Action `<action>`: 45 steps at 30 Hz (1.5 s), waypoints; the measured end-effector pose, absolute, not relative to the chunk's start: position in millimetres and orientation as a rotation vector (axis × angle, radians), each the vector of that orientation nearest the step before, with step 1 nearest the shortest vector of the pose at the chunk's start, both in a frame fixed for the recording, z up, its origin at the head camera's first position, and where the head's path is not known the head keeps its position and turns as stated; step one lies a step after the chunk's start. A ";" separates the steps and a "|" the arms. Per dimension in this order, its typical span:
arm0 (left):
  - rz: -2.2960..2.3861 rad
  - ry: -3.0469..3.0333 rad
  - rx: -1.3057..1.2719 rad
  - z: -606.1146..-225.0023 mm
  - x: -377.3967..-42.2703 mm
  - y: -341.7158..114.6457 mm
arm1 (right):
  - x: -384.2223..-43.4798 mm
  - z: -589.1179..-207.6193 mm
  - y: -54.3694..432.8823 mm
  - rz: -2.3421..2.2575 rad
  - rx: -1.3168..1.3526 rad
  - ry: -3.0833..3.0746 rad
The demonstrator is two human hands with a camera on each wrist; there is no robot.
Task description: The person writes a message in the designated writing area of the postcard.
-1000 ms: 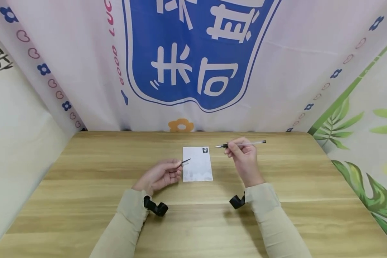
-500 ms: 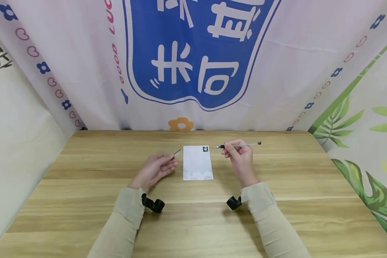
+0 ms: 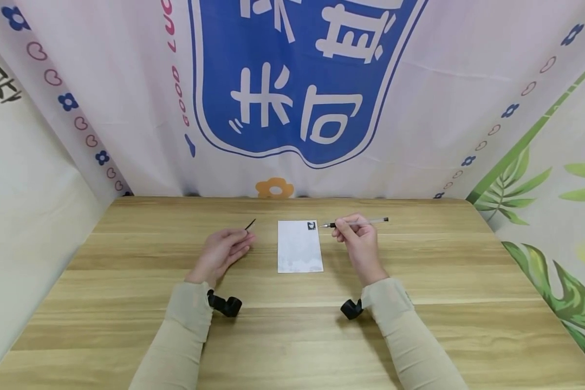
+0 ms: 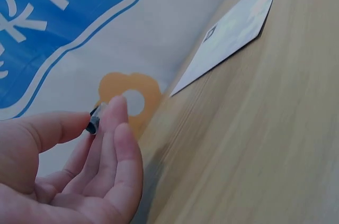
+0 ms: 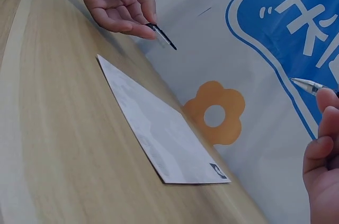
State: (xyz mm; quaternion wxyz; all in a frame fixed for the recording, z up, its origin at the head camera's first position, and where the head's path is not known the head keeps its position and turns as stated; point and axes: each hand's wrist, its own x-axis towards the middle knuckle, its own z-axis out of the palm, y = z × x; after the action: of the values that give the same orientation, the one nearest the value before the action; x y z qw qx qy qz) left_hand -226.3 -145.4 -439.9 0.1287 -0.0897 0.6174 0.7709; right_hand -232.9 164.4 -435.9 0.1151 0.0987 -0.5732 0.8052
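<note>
My left hand (image 3: pixel 221 253) pinches a pen cap (image 3: pixel 250 225), clear with a black clip, between thumb and fingertips, to the left of the card. In the left wrist view the cap (image 4: pixel 94 122) shows at the thumb tip. A clear gel pen (image 3: pixel 377 220) with a black grip is held by my right hand (image 3: pixel 361 244), its bare metal tip pointing left at the card's upper right side. The right wrist view shows that pen tip (image 5: pixel 304 83) uncapped. Between the hands lies a white card (image 3: pixel 299 250) with a small dark stamp-like print (image 3: pixel 311 226) in its upper right corner.
The card rests on a wood-grain table (image 3: pixel 283 346). A white curtain (image 3: pixel 141 103) with a blue printed sign hangs along the table's back edge. Black wrist cameras (image 3: pixel 232 306) sit on both sleeves.
My left hand has drawn left with the pen cap, away from over the card. My right hand has shifted slightly left, bringing the pen tip closer to the card.
</note>
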 end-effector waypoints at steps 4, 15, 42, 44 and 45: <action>2.243 1.835 -0.304 -439.5 -225.6 -155.0 | -234.0 -438.8 163.3 2.319 0.245 -1.755; 2.234 2.187 -0.400 -436.7 -226.8 -174.1 | -233.7 -442.5 162.1 2.311 0.209 -1.787; 1.499 2.951 -0.451 -434.0 -221.4 -186.8 | -235.8 -449.0 157.6 2.404 0.072 -1.710; 1.499 2.950 -0.453 -434.7 -221.9 -187.3 | -235.3 -449.0 157.9 2.403 0.071 -1.724; 1.495 2.952 -0.452 -434.9 -222.0 -187.4 | -235.1 -448.9 157.9 2.401 0.071 -1.730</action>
State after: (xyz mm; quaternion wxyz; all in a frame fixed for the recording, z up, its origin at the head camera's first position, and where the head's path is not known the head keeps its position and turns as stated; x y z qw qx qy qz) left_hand -222.0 -187.4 -434.9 -0.0990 -0.1347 0.8796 0.4454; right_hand -235.1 157.9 -448.9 0.0904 0.0238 -0.5821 0.8078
